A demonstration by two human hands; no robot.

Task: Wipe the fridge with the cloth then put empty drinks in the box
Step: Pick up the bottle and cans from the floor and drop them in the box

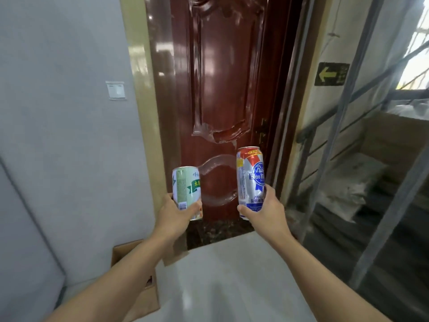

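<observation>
My left hand grips a green and white drink can round its lower part and holds it upright in front of me. My right hand grips a taller silver, red and blue beer can, also upright, a little higher and to the right. A brown cardboard box stands on the floor below my left forearm, which hides most of it. The grey surface at the lower left edge may be the fridge. No cloth is in view.
A dark red door stands straight ahead above a dark stone threshold. A grey wall with a light switch is on the left. On the right a stairwell with metal railings holds cardboard and rubble. The floor is pale tile.
</observation>
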